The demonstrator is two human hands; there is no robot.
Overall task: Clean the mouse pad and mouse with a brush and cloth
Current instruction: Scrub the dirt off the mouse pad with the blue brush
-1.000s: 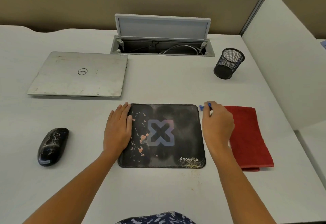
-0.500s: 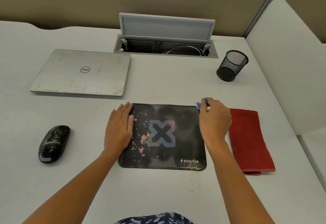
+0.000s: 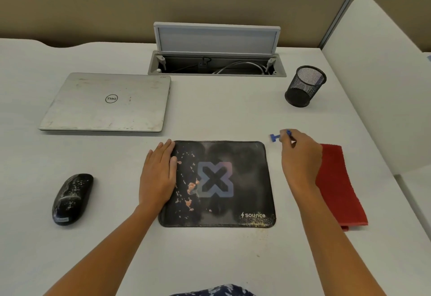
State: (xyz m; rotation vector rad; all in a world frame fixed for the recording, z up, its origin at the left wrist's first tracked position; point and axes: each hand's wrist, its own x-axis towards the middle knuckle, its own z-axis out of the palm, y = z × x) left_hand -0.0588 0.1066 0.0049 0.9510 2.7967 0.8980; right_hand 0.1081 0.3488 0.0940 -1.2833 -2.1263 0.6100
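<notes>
**Head view of the worktop (image 3: 210, 260).** The pad (image 3: 245, 179) lies flat at near centre. Its left half is flecked with pale and orange crumbs, and its near right corner is dusted with grit. The left hand (image 3: 158, 176) rests palm down on the pad's left edge with fingers straight, so its grip is apart, holding nothing and pinning the pad. The right hand (image 3: 299, 158) is off the pad's far right corner, its grip clamped on a small blue brush (image 3: 275, 136). The brush head juts left beyond the fingers, over open worktop. The cloth (image 3: 338, 186), red and folded, lies just right of the pad, its left edge partly hidden by the right wrist. The mouse (image 3: 72, 199), black and speckled, sits well left of the pad, untouched.

**Handling (judged).**
- **Pad:** thin, soft and light, likely to slide or ruck under strokes, so a flat palm on one edge suits it.
- **Brush:** light and stiff, best pinched by its handle.
- **Mouse:** hard, smooth and rounded, best taken by its sides.
- **Cloth:** limp, and can be taken anywhere.

**Room.** Open worktop lies near of the pad and between pad and mouse, for sweeping crumbs. A closed laptop (image 3: 107, 102) lies far left and a mesh cup (image 3: 304, 85) far right. An open cable hatch (image 3: 217, 67) sits at the far edge. A partition (image 3: 384, 85) bounds the right side, just beyond the cloth.
</notes>
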